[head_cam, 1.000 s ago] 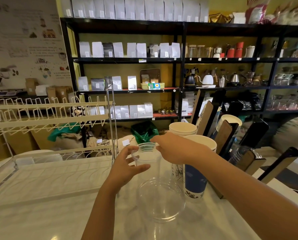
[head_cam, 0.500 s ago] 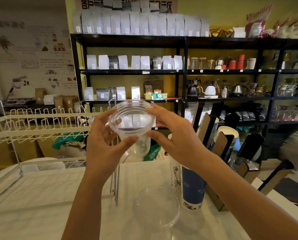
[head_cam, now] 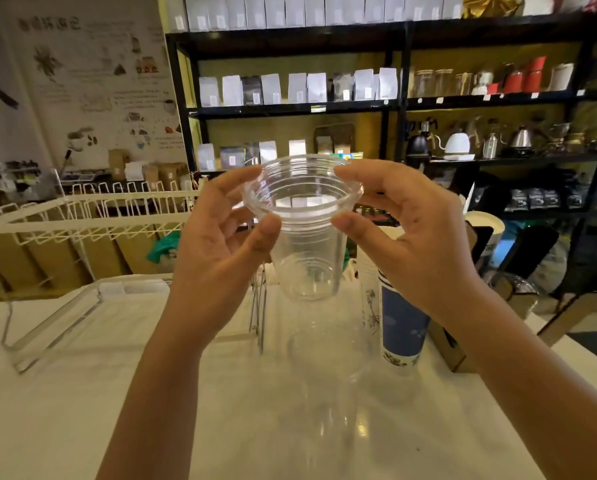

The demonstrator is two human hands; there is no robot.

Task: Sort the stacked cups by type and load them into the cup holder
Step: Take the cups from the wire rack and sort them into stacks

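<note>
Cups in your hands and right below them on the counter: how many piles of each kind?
Clear plastic cup piles: 2, the held pile between the left hand and right hand, and the counter pile.
Blue paper cup pile: 1
White flower-printed paper cup pile: 1
Total: 4

left hand point(head_cam: 217, 233), right hand point(head_cam: 407, 233), raised, fingers curled
</note>
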